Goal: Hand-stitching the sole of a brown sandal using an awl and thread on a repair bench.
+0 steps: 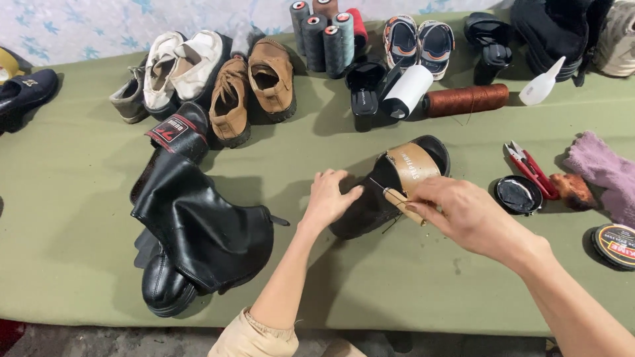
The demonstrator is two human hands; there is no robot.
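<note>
Both hands reach forward: left pressed flat, right pinching.

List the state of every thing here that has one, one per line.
Slide sandal: lying flat, pinned by left hand.
Awl: gripped in right hand, tip at the strap.
Polish tin: open.
Black boot: toppled, shaft folded.
Red snips: lying untouched.
</note>
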